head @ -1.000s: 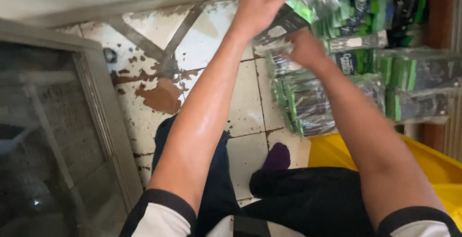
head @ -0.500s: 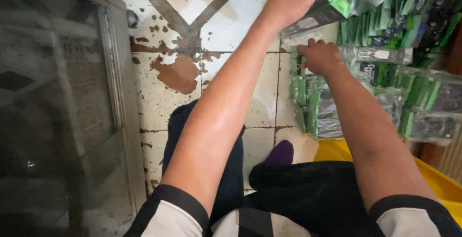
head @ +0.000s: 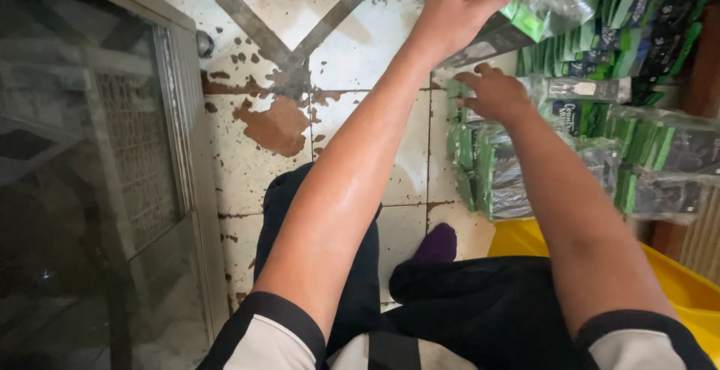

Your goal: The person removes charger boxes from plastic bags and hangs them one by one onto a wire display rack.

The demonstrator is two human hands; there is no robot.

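— Where's the clear packet of green sachets (head: pixel 544 13)?

— Up at one o'clock, pinched in the left hand (head: pixel 457 6), above the stacked packets (head: pixel 525 175) on the stained tile floor (head: pixel 277 115).

— And the right hand (head: pixel 495 96)?

— Just below, fingers curled down onto the stack; what it grips, I cannot tell. A yellow tub (head: pixel 675 280) sits at four o'clock.

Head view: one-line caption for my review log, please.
Left hand lifts a clear packet bundle; right hand rests on stacked bundles.

Clear bag of green packets (head: pixel 536 13) held up top right, green-black bundles (head: pixel 495 175) stacked below – on floor
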